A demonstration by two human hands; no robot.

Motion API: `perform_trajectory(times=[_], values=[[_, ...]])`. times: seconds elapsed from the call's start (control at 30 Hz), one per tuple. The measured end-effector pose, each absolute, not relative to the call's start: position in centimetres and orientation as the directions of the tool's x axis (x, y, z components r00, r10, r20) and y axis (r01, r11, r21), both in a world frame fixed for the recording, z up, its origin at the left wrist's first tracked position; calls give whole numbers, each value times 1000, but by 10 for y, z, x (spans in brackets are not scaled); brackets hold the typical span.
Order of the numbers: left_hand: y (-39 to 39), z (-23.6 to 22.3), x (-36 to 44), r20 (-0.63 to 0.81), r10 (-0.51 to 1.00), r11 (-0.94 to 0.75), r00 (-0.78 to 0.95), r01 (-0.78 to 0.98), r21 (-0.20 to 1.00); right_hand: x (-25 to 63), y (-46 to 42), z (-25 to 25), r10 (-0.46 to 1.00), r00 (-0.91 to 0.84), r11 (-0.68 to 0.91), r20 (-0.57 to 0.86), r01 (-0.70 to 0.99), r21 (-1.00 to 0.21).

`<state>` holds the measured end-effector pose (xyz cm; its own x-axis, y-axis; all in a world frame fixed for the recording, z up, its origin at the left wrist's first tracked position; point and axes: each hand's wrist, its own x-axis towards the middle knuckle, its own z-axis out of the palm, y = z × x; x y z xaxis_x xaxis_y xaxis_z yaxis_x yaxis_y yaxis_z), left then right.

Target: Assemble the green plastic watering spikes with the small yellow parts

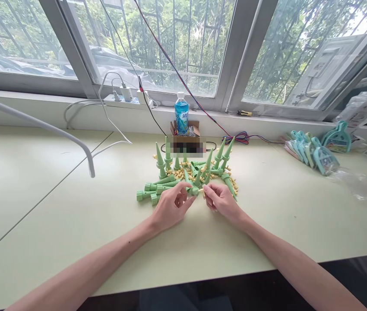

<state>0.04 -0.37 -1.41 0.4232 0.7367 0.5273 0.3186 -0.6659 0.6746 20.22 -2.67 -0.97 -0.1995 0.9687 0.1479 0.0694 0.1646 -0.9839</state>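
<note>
Between thumb and fingers my left hand (174, 205) grips a green plastic watering spike (194, 191), seen nearly end-on. My right hand (221, 200) pinches a small yellow valve (202, 190) at the side of that spike; whether it sits inside the spike I cannot tell. Just beyond my hands, several green cone-tipped spikes (160, 160) stand upright. Other green spikes (157, 188) lie flat to the left, near my left wrist. Loose yellow valves (178, 174) are heaped among them, and one spike (229, 185) leans over the pile's right side.
Behind the pile stands a cardboard box (188, 144) with a blue drink bottle (181, 114). Coiled cable (240, 138) lies right of it. Teal plastic items (316, 151) in clear wrap are at the right. A white tube (73, 131) reaches in from the left, near a power strip (121, 101).
</note>
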Motion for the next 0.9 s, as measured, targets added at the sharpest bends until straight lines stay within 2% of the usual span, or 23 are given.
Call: perform_trajectory(times=[0.17, 0.37, 0.63, 0.9], values=[[-6, -9, 0, 470, 775, -590, 422, 218, 777, 204, -31, -7, 958, -133, 272, 254, 144, -951], [-5, -7, 0, 388, 829, -489, 402, 184, 853, 203, -33, -4, 924, -147, 378, 352, 227, -898], [-3, -11, -1, 404, 777, -548, 483, 202, 812, 203, -33, -6, 882, -176, 471, 437, 354, -808], [0, -17, -3, 423, 741, -592, 521, 210, 779, 203, -32, -7, 880, -191, 474, 434, 360, -803]])
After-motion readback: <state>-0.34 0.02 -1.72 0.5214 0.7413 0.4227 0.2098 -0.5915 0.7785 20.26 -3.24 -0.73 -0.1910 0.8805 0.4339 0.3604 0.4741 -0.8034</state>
